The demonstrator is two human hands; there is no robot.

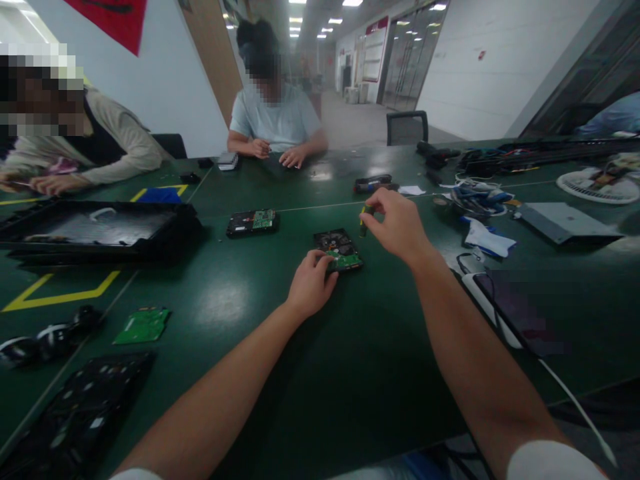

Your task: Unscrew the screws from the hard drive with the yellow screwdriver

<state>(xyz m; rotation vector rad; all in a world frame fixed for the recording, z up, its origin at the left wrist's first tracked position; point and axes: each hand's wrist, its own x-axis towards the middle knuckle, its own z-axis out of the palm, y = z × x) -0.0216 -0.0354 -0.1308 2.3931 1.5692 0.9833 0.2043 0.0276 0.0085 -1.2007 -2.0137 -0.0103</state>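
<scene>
A wide green table [240, 400] fills the view; two other people sit at its far side; a large black tray [170, 223] at the left holds a dark flat panel [100, 227]; near the middle lies a hard drive [340, 249], circuit side up; the left hand [311, 285] presses its near edge with curled fingers; the right hand [397, 225] pinches a small screwdriver [365, 219] upright just above the drive; a second drive [253, 222] lies to the left.

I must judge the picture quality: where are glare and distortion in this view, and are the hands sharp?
Head view: ceiling lights glare on the green table; edges bend outward; left hand on the hard drive and right hand are slightly soft.
</scene>
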